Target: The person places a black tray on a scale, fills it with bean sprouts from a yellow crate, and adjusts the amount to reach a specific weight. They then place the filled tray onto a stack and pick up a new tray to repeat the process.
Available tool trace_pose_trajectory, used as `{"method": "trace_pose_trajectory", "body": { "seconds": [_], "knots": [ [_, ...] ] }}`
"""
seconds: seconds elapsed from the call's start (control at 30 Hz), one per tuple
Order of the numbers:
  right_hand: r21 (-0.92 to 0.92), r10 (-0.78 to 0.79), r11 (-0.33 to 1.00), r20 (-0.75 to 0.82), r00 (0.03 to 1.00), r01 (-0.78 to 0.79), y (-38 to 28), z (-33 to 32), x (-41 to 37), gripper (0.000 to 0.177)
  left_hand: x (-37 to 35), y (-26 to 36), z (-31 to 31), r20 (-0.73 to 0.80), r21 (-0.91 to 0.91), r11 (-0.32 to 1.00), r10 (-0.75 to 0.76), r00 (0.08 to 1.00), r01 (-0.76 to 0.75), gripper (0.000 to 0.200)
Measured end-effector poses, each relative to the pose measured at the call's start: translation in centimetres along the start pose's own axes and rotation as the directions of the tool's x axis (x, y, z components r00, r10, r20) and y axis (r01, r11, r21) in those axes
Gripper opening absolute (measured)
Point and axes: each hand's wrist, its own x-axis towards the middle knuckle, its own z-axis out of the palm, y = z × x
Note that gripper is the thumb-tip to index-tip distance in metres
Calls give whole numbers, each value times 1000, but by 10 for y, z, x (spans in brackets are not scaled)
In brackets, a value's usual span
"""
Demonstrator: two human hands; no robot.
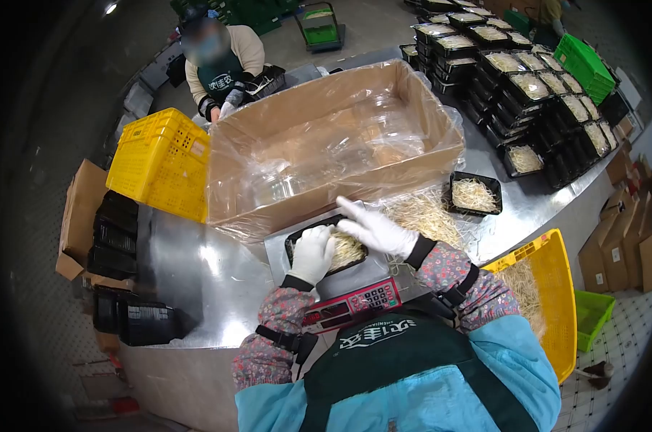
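The fingers (322, 237) of the left hand (313, 253) are bent down onto the left end of the black tray (302, 232). It cannot be told if anything is gripped. The fingers (354, 214) of the right hand (376, 230) are stretched out flat and nothing is held in them. They are laid over the sprouts (349, 250) in the tray. Both hands are covered by white gloves.

The tray is set on the scale (347, 304), close to the near edge of the metal table (196, 277). Bare table is seen to the left of the scale, so some open room is left there.

Just right of the hands, a loose heap of sprouts (423, 216) is spread on the table. Past it, a filled tray (475, 194) is placed. The right edge is shut in by a yellow crate (552, 281) with more sprouts inside.

Right behind the tray, the way is blocked by a big cardboard box (412, 108) lined with clear plastic. The box is almost touched by the scale.

On the left side, stacks of black trays (113, 234) are kept beside another yellow crate (160, 162).

Far off on the right, many filled trays (527, 86) are piled up, and a green crate (585, 65) is seen by them. At the far side, another person (221, 72) is seen beside the box.
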Motion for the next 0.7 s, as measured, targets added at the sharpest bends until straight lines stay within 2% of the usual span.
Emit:
{"method": "trace_pose_trajectory", "body": {
  "seconds": [0.03, 0.1, 0.13, 0.23, 0.27, 0.3, 0.33, 0.43, 0.47, 0.5, 0.57, 0.6, 0.7],
  "knots": [
    [61, -35, 997, -146, 989, 44, 4, -12, -2, 63, -8, -3, -6, 6, 10, 1000, -16, 1000, 16, 30],
    [-87, 86, 989, -348, 933, -124, 19, -32, -6, 58, -24, -8, -18, 24, 0, 998, -57, 998, 57, 31],
    [-306, -11, 944, -407, 913, -125, 39, -26, -8, 59, -30, -9, -23, 21, 4, 998, -67, 998, 67, 32],
    [-611, -19, 790, -104, 994, -49, 59, 24, -31, 62, -35, -8, -23, 26, 20, 996, -92, 995, 91, 36],
    [-646, -58, 756, 95, 994, 106, 58, 39, -40, 64, -35, -5, -24, 24, 29, 994, -104, 994, 103, 36],
    [-651, -87, 712, 290, 953, 263, 58, 47, -44, 66, -33, -4, -24, 19, 38, 993, -112, 994, 111, 36],
    [-644, -95, 714, 299, 950, 274, 62, 45, -43, 66, -35, -5, -24, 19, 28, 994, -104, 994, 103, 38],
    [-793, 107, 609, 94, 990, 9, 72, 9, -25, 64, -36, -2, -28, -10, -30, 993, -114, 993, 113, 41],
    [-851, 160, 523, 42, 986, -49, 71, -4, -17, 56, -34, 0, -30, -15, -46, 994, -95, 995, 94, 41],
    [-789, 290, 601, 65, 955, -129, 64, -20, -3, 44, -34, 2, -31, -18, -58, 995, -84, 996, 83, 41],
    [-515, 243, 839, 64, 968, -176, 37, -40, 15, 34, -39, 4, -33, -3, -77, 996, -40, 999, 40, 38],
    [-452, 78, 889, -7, 997, -73, 38, -33, 22, 30, -40, 9, -35, 22, -93, 994, -49, 999, 51, 36],
    [-352, -203, 909, 93, 975, 223, 50, 9, 51, 29, -51, 20, -42, 65, -108, 990, -84, 994, 91, 35]
  ]
}}
